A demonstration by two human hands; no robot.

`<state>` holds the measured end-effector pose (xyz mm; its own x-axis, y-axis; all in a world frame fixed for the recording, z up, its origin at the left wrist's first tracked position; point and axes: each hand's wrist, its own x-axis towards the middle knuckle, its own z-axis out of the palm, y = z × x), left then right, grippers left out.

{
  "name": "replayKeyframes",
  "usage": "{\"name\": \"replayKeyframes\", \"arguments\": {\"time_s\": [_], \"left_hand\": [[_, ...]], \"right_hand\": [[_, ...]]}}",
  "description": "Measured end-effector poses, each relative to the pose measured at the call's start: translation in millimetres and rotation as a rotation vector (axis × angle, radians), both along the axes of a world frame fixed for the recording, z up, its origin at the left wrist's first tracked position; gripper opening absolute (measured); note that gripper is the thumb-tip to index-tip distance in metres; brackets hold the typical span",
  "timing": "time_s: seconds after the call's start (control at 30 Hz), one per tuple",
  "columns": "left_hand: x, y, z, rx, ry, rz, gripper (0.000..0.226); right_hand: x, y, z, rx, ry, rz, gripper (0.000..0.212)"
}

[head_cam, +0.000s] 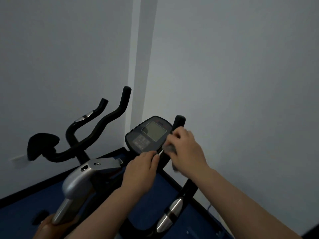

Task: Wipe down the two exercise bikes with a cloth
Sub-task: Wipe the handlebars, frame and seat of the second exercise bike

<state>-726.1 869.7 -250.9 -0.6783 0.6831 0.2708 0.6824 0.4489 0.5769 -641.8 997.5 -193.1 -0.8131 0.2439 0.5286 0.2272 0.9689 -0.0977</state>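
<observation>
The near exercise bike's black console [149, 133] with a grey screen stands in the middle of the view. My right hand [185, 149] grips a grey cloth [170, 150] against the console's right edge. My left hand [141, 171] sits at the console's lower edge, fingers curled and pinching its rim beside the cloth. The black right handlebar [179, 122] rises behind my right hand, and its silver pulse grip [170, 215] shows lower down. A second bike with curved black handlebars [103, 121] and a black pad [42, 145] stands further left.
Grey walls meet in a corner just behind the bikes. The floor [20, 219] is blue with a black skirting along the wall. The silver frame [77, 183] of the left bike sits close to my left forearm.
</observation>
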Motion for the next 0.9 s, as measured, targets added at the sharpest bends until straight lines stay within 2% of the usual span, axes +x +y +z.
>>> {"name": "replayKeyframes", "arguments": {"time_s": [0.07,0.13,0.23,0.27,0.37,0.47,0.57,0.63,0.73,0.77,0.83,0.9], "left_hand": [[-3.0,8.4,-8.7,-0.221,0.190,0.085,0.036],[-5.5,12.0,-13.7,-0.354,0.293,0.124,0.033],[-4.6,17.2,-15.5,-0.365,0.262,0.215,0.037],[-4.1,19.2,-17.0,-0.389,0.313,0.237,0.036],[-1.1,16.0,-13.8,-0.455,0.363,0.266,0.039],[1.1,12.9,-11.8,-0.563,0.487,0.201,0.063],[3.9,11.9,-10.8,-0.638,0.462,0.172,0.067],[2.1,12.3,-12.2,-0.613,0.481,0.178,0.068],[2.4,13.6,-11.8,-0.496,0.591,0.211,0.076],[3.5,14.5,-12.9,-0.517,0.565,0.219,0.075],[4.1,14.3,-14.9,-0.619,0.468,0.216,0.068],[1.3,16.3,-15.7,-0.628,0.456,0.237,0.066]], "right_hand": [[6.4,12.9,10.4,-0.114,-0.109,0.129,0.013],[11.0,31.2,30.1,-0.207,0.000,0.236,0.017],[9.6,56.7,46.0,-0.186,0.327,0.338,0.022],[5.3,61.4,42.8,-0.199,0.386,0.363,0.022],[-10.9,65.7,14.6,-0.328,0.512,0.417,0.019],[-12.2,73.1,-23.5,-0.420,0.505,0.487,0.019],[-0.5,76.2,-54.2,-0.548,0.347,0.565,0.020],[0.1,77.7,-51.6,-0.582,0.423,0.589,0.021],[-12.7,74.5,-26.5,-0.539,0.714,0.539,0.019],[-17.7,70.1,-22.9,-0.536,0.776,0.512,0.017],[-22.4,58.5,-33.2,-0.552,0.783,0.479,0.017],[-18.6,53.9,-56.0,-0.562,0.672,0.503,0.018]]}}
